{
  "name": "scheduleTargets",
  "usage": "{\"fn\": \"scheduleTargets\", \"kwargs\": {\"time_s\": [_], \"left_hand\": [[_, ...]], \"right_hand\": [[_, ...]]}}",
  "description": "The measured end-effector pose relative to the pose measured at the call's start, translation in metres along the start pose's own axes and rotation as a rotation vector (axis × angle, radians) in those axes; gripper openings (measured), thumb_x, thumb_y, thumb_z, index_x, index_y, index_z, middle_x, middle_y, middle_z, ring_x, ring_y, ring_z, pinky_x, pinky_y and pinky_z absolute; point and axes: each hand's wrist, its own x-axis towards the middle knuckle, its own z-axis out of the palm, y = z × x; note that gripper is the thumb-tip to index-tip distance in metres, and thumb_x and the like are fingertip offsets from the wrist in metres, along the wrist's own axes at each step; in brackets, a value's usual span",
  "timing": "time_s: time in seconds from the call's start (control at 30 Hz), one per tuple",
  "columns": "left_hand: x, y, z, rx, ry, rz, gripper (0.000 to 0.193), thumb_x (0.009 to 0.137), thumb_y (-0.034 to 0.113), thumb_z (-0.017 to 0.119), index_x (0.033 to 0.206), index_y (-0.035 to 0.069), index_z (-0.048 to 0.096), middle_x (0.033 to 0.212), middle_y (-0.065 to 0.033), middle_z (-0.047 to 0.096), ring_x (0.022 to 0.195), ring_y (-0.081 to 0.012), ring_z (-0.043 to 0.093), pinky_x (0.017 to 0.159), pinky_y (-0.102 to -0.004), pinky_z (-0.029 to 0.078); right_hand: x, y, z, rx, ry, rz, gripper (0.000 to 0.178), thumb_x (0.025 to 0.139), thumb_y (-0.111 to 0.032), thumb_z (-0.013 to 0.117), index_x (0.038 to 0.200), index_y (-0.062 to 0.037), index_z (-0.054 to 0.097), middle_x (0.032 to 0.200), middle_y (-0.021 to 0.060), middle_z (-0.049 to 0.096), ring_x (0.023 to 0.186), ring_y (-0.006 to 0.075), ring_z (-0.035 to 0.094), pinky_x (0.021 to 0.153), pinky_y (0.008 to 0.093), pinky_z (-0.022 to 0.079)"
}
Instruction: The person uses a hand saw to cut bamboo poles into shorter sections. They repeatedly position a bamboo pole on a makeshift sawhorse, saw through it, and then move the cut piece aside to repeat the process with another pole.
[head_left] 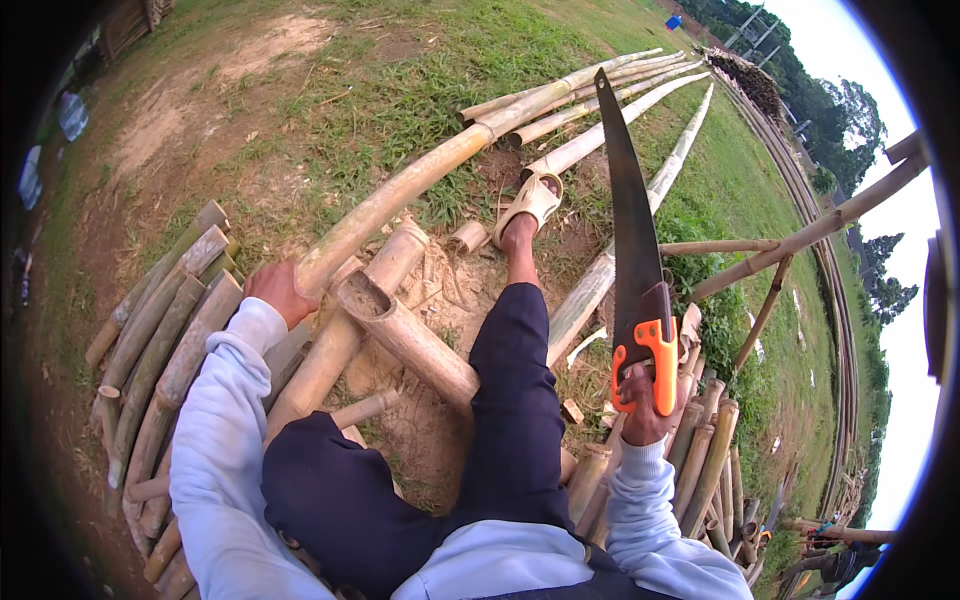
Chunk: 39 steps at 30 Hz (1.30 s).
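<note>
Watch long, pale-yellow bamboo pole [430, 172]: likely to roll or swing if your left hand [283, 292] slackens, round stalk giving little purchase. Handsaw with long dark blade and orange-and-black handle [637, 235] points up, well apart from your grip on pole; careless sweep could nick your dark-trousered leg [510, 360]. Left hand now: closed on pole's near end, fingertips hidden. Right hand [645, 405]: fingers wrapped round saw handle.
</note>
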Motion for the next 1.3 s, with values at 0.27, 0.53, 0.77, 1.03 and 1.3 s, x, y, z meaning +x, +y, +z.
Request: {"fn": "scheduleTargets", "kwargs": {"time_s": [0.27, 0.53, 0.77, 1.03, 1.3], "left_hand": [[-0.159, -0.108, 0.006, -0.014, -0.003, -0.067, 0.054, 0.069, 0.025, 0.077, 0.116, 0.002, 0.062, 0.097, -0.0296, 0.070, 0.099, -0.0479, 0.066, 0.090, -0.0553, 0.051], [-0.348, -0.285, -0.001, 0.274, -0.070, -0.352, 0.057, 0.068, 0.023, 0.082, 0.119, 0.013, 0.060, 0.117, -0.0145, 0.069, 0.118, -0.0367, 0.061, 0.105, -0.0470, 0.042], [-0.366, -0.311, 0.066, 0.450, 0.204, -0.509, 0.083, 0.083, 0.018, 0.078, 0.156, 0.019, 0.038, 0.145, -0.0111, 0.053, 0.135, -0.0316, 0.048, 0.113, -0.0502, 0.036], [-0.248, -0.133, 0.177, 0.102, 0.093, 0.085, 0.074, 0.072, 0.030, 0.085, 0.139, 0.018, 0.056, 0.136, -0.0058, 0.061, 0.129, -0.0252, 0.055, 0.108, -0.0416, 0.039], [-0.206, -0.113, 0.209, 0.261, 0.163, 0.005, 0.032, 0.081, 0.026, 0.072, 0.108, 0.015, 0.058, 0.100, -0.0054, 0.066, 0.099, -0.0250, 0.067, 0.085, -0.0396, 0.050]], "right_hand": [[0.008, 0.019, -0.010, 0.038, -0.057, -0.159, 0.017, 0.097, -0.004, 0.064, 0.112, 0.0027, 0.061, 0.072, 0.0048, 0.060, 0.056, 0.0117, 0.056, 0.054, 0.0263, 0.046], [0.012, 0.027, 0.032, 0.163, -0.178, -0.045, 0.009, 0.095, -0.003, 0.066, 0.099, 0.0042, 0.064, 0.069, 0.0059, 0.062, 0.058, 0.0118, 0.056, 0.056, 0.0273, 0.044], [0.000, 0.022, 0.060, 0.178, -0.322, -0.006, 0.015, 0.096, -0.012, 0.065, 0.093, 0.0031, 0.064, 0.065, 0.0056, 0.061, 0.057, 0.0121, 0.056, 0.056, 0.0273, 0.044], [-0.003, 0.014, 0.052, 0.206, -0.438, -0.146, 0.028, 0.091, -0.014, 0.065, 0.113, 0.0035, 0.067, 0.074, 0.0062, 0.065, 0.063, 0.0127, 0.060, 0.062, 0.0289, 0.051], [-0.002, 0.022, 0.022, 0.121, -0.305, -0.179, 0.020, 0.094, -0.016, 0.063, 0.092, 0.0034, 0.067, 0.060, 0.0050, 0.060, 0.058, 0.0148, 0.056, 0.062, 0.0338, 0.048]]}}
